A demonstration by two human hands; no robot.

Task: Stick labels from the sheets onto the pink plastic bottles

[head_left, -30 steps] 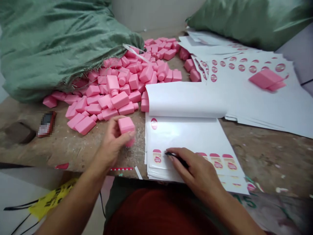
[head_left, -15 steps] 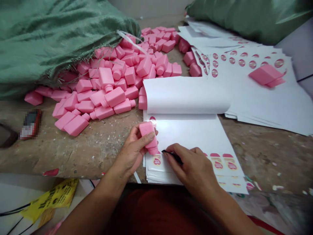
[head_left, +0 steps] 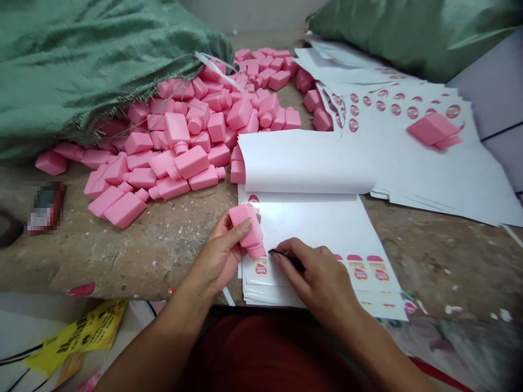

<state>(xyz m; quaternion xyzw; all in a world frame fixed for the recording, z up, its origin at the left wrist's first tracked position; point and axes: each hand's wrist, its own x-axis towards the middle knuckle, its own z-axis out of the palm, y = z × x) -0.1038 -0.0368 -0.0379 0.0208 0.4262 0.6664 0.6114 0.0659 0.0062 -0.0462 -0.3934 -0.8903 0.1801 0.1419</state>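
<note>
In my left hand is a small pink plastic bottle, tilted with its neck pointing down over the left edge of the sticker sheets. The fingers wrap round its body, thumb on top. My right hand is closed on a thin black pointed tool, whose exact kind I cannot make out. Its tip is close to the bottle's neck, just above a label on the sticker sheet. More labels line the sheet's lower right; my right hand hides the middle of that row. The sheet's upper part curls back.
A heap of pink bottles spills from a green sack at left. More sticker sheets lie at right with a pink bottle on them. A second green sack stands behind. A red-edged device lies far left.
My left hand has brought the bottle rightward from beside the heap to the sheet's left edge, turning its neck downward. My right hand stays over the labels with the black tool.
</note>
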